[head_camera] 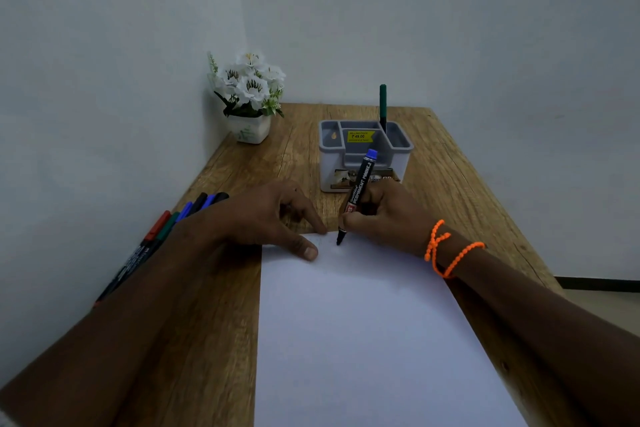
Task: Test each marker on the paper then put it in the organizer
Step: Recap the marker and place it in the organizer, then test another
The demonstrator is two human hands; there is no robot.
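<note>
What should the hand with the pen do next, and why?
Probably draw a short stroke. The right hand holds the uncapped marker with its tip at the paper, the left hand steadies the sheet, and little ink shows there.
</note>
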